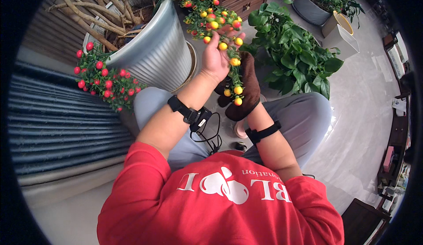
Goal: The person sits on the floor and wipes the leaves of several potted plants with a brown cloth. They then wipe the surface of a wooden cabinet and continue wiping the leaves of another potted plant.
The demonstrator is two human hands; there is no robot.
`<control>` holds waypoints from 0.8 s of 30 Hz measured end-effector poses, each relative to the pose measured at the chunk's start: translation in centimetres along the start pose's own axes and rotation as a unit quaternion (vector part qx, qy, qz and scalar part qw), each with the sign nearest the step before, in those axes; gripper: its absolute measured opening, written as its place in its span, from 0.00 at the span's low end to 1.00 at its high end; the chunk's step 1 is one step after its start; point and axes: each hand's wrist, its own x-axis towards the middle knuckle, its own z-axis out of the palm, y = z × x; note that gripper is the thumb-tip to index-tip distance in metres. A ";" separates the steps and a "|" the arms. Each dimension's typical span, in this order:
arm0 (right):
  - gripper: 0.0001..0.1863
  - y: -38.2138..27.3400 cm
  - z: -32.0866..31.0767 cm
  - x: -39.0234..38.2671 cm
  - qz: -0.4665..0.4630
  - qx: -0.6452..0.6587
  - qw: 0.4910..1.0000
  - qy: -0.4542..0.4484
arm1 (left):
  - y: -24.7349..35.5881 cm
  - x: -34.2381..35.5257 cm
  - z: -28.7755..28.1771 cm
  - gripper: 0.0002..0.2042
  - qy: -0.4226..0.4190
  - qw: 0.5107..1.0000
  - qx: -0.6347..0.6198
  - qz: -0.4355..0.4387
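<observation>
My left hand (pixel 215 62) is palm up under a trailing strand of small yellow, orange and red fruits (pixel 213 25) with green leaves. The thumb lies along the strand, and the other fingers are partly hidden behind the fruits. On my right hand (pixel 246 86) is a dark brown fuzzy mitt, held close beside the strand's hanging lower end (pixel 238 89). Inside the mitt the fingers cannot be made out. Whether the mitt grips the strand is unclear.
A large pale ribbed pot (pixel 163 46) with bare branches stands at left, red-berried sprigs (pixel 108 84) beside it. Leafy green plants (pixel 291 46) spread at right. Beyond them are a grey pot (pixel 310 9) and a white bin (pixel 341 42). A black cable (pixel 211 134) dangles between my legs.
</observation>
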 end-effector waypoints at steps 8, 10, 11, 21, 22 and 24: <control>0.18 -0.5 -0.5 0.2 0.302 0.337 0.888 -0.077 | 1.8 1.7 -1.2 0.22 -0.033 0.995 0.010 0.088; 0.12 1.4 1.0 2.2 0.206 -0.221 0.930 -0.208 | 1.7 2.1 -1.6 0.23 -0.080 0.993 0.024 0.082; 0.09 2.3 1.5 2.6 0.118 -0.472 0.832 -0.267 | 1.6 2.2 -1.8 0.23 -0.073 0.995 0.018 0.069; 0.12 0.5 -0.7 1.1 -0.125 -0.290 0.947 -0.061 | 0.7 1.6 -1.6 0.21 -0.025 0.992 0.107 0.060; 0.13 0.3 -0.7 1.2 -0.072 -0.230 0.969 -0.045 | 0.7 1.6 -1.4 0.21 -0.021 0.993 0.105 0.057; 0.15 0.5 -0.8 1.1 0.257 0.035 0.964 0.061 | 0.9 1.7 -1.1 0.21 -0.004 0.996 0.070 0.059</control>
